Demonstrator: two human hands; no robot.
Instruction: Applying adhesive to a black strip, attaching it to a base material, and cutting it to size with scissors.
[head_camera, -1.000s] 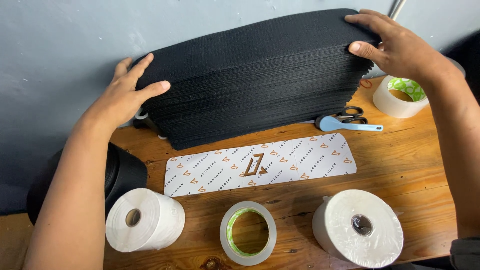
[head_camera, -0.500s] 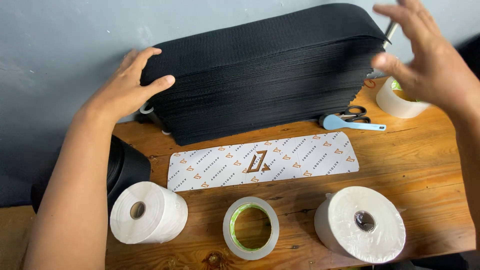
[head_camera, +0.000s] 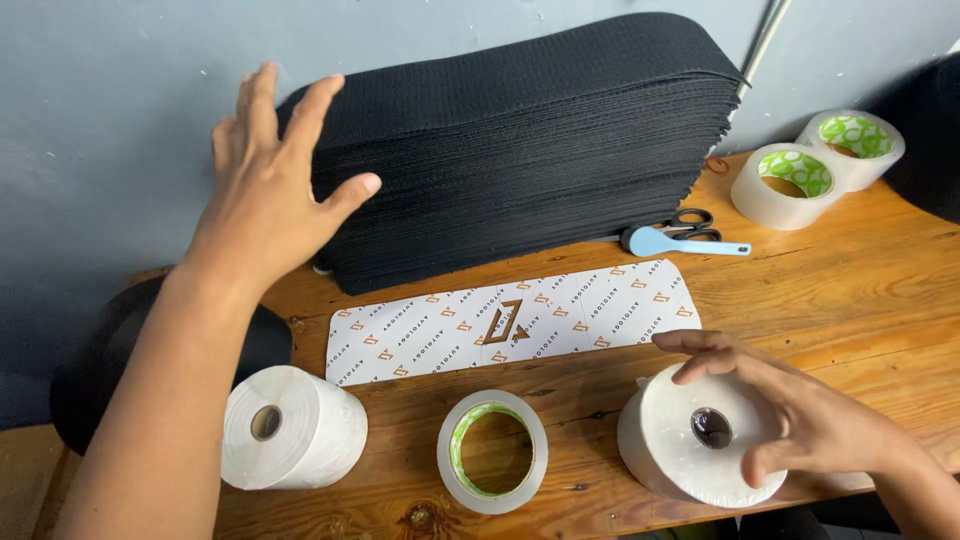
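A tall stack of black textured mats (head_camera: 530, 130) leans against the grey wall at the back of the wooden table (head_camera: 850, 270). My left hand (head_camera: 265, 200) is open with fingers spread at the stack's left end, at most lightly touching it. My right hand (head_camera: 800, 420) is spread over the face of a white paper roll (head_camera: 670, 440) at the front right, fingertips at its top edge and thumb low on its face, without a closed grip. A long white printed card (head_camera: 560, 315) lies flat between the stack and the rolls.
A second white roll (head_camera: 300, 430) lies at the front left and a clear tape roll (head_camera: 445, 460) stands between the two. Scissors (head_camera: 690, 218) and a blue scoop (head_camera: 660, 242) lie by the stack. Two tape rolls (head_camera: 765, 200) (head_camera: 860, 150) sit back right. A black round object (head_camera: 100, 350) is at the left.
My right hand left the stack's right end and came down onto the front right white roll. My left hand lifted and opened at the stack's left end.
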